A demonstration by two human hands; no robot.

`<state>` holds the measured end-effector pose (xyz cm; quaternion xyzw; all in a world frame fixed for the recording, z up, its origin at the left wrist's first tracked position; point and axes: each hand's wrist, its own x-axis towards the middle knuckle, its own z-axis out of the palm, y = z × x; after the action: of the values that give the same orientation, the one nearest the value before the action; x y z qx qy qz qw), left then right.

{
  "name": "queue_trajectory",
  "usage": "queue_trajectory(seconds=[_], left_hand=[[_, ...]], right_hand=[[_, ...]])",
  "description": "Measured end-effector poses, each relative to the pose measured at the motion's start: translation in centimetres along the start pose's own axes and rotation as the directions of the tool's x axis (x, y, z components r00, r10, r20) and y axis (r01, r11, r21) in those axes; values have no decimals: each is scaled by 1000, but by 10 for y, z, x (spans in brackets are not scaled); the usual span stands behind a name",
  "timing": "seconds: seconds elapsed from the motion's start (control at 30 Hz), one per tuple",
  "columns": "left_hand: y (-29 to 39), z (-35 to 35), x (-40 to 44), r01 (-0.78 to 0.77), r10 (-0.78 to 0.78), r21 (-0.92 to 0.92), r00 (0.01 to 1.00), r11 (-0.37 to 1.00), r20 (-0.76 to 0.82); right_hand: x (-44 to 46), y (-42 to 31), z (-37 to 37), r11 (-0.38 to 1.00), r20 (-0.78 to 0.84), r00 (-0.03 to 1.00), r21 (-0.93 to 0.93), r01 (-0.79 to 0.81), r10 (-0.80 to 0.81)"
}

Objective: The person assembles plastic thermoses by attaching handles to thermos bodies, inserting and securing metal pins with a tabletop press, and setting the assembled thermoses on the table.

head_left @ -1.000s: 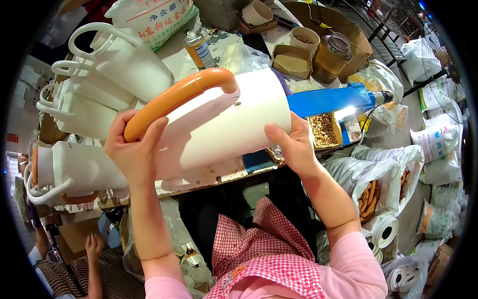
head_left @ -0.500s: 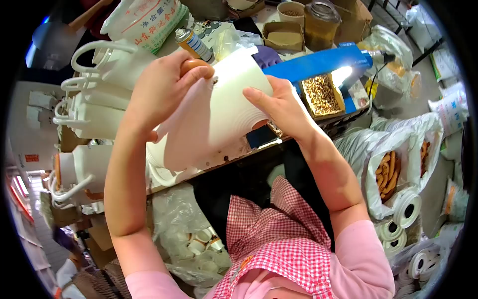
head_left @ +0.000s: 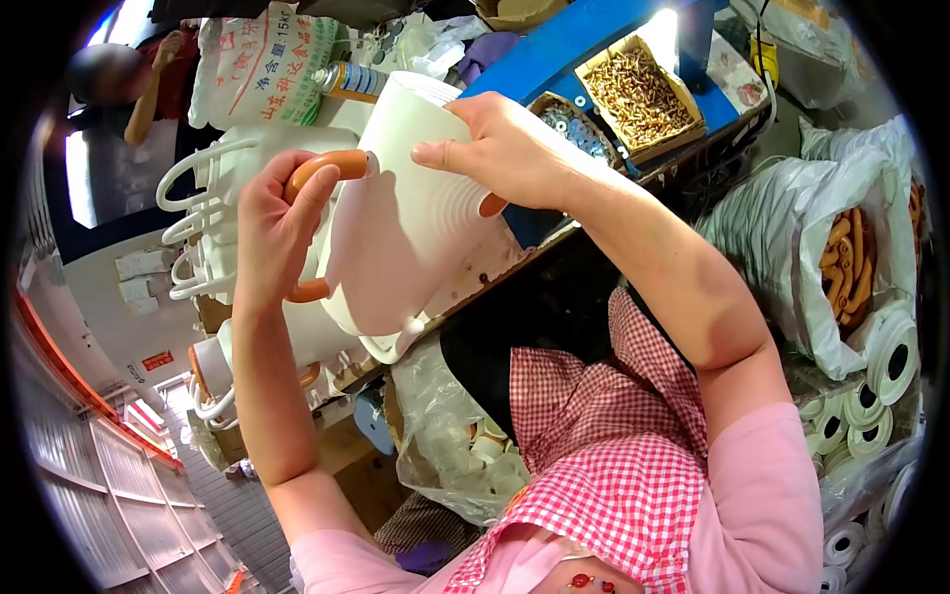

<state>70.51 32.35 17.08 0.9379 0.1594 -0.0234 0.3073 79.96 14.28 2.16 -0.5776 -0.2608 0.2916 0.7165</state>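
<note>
A white plastic jug-like body (head_left: 396,228) with ridged rings near one end lies tilted between my hands at the bench. My left hand (head_left: 269,223) is closed around a curved orange-brown handle (head_left: 336,166). The handle's upper end meets the body at a small metal spot, and its lower end shows beside the wall below my hand. My right hand (head_left: 505,148) grips the body at its ringed end, thumb on the outer wall and fingers over the rim, partly hidden. An orange-brown piece (head_left: 492,205) shows at the body's edge below my right hand.
A blue machine (head_left: 534,51) with a bright lamp stands behind. Near it are a box of brass-coloured screws (head_left: 638,94) and a tray of washers (head_left: 574,131). Stacked white containers (head_left: 287,153) stand left, a spray can (head_left: 351,79) behind. Handles fill a bag (head_left: 846,267) at right.
The view has turned and shifted. My left hand has lowered and turned relative to the body, showing more of the handle. Both hands keep hold.
</note>
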Motion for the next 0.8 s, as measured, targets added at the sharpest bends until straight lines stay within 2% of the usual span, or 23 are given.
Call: queue_trajectory(seconds=[0.23,0.3,0.5,0.57,0.67,0.7,0.8], left_hand=[[-3,2,0,-26,28,73,999,997,-28],[-5,1,0,46,-44,22,997,999,-56],[-5,0,4,45,-47,-41,998,998,-49],[-6,0,4,32,-33,-4,998,999,-50],[-8,-2,4,28,-25,64,999,998,-45],[-6,-2,4,37,-34,66,998,997,-48],[-6,-2,7,56,-53,87,998,995,-41]], right_hand=[[0,0,0,1000,2,1000,-27,15,-15],[1,-2,-3,998,5,1000,-62,10,-10],[-1,-2,-5,994,14,1000,-110,8,-6],[-1,-1,-5,974,-30,998,-219,54,-62],[-3,-4,-7,984,10,1000,-176,30,-28],[1,5,-2,969,-18,995,-230,86,-93],[0,6,0,965,-27,996,-248,81,-90]])
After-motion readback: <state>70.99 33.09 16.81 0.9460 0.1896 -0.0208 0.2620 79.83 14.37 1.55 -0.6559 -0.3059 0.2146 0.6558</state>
